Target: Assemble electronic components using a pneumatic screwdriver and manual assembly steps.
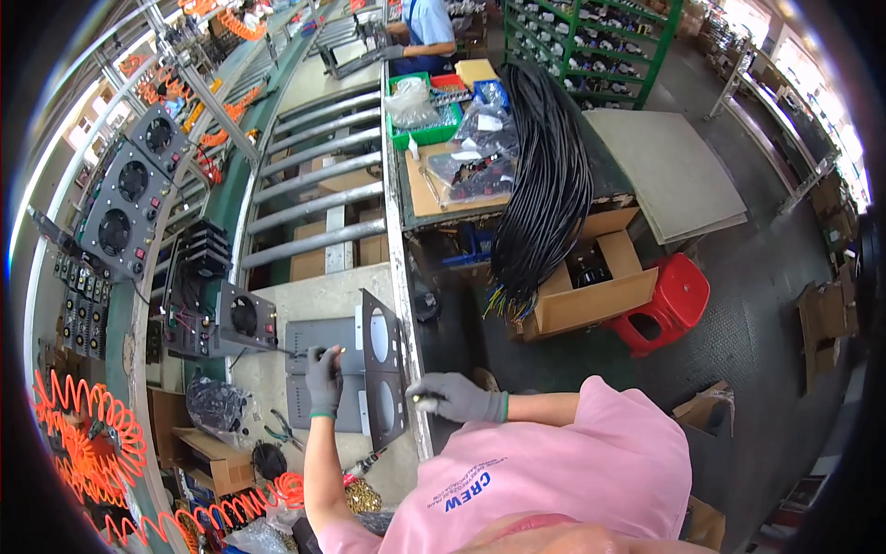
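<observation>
My left hand (323, 383), in a grey glove, is over the grey sheet-metal panels (318, 332). Its fingers are curled together around something too small to make out. Those panels lie side by side on the bench, and their upright plates (381, 334) have large round cut-outs. To the right of the plates, by the bench rail, is my right hand (459, 398), gloved the same way. Its fingers are closed, with a tiny yellowish tip at the fingertips; the rest is hidden. Left of the panels stands a grey housing with a black fan (245, 316).
Pliers (280, 428) and a bagged dark part (217, 403) lie left of the panels. Orange coiled hoses (92, 443) hang at lower left. Beyond are conveyor rollers (318, 210); to the right, black cables (544, 175), an open carton (591, 300) and a red stool (674, 300). Another person works at the far end.
</observation>
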{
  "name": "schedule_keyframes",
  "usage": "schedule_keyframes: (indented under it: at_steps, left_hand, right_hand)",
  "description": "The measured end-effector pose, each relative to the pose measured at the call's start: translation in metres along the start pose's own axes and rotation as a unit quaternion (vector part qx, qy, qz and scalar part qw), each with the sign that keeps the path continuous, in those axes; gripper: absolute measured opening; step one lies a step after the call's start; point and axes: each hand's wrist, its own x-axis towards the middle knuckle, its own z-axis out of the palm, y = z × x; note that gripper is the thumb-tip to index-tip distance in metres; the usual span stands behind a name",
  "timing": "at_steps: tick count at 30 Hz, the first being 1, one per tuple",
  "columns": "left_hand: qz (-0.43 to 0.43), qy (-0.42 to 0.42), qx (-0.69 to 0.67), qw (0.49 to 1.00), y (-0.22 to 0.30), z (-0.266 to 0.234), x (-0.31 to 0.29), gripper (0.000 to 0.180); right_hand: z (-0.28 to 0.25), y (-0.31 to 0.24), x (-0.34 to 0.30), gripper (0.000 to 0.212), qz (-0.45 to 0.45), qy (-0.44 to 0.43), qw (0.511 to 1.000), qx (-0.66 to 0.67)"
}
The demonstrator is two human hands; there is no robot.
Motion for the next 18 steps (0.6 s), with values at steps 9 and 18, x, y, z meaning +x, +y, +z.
schedule_keyframes:
  at_steps: [9, 18]
  left_hand:
    - [-0.076, -0.176, 0.008, 0.981, 0.001, 0.063, 0.052, 0.031]
    - [-0.121, -0.245, -0.101, 0.957, -0.076, 0.147, 0.036, 0.028]
  right_hand:
    - [-0.047, 0.045, 0.024, 0.025, 0.149, 0.090, 0.985, 0.017]
    - [-0.062, 0.110, 0.060, 0.028, 0.213, 0.065, 0.975, 0.019]
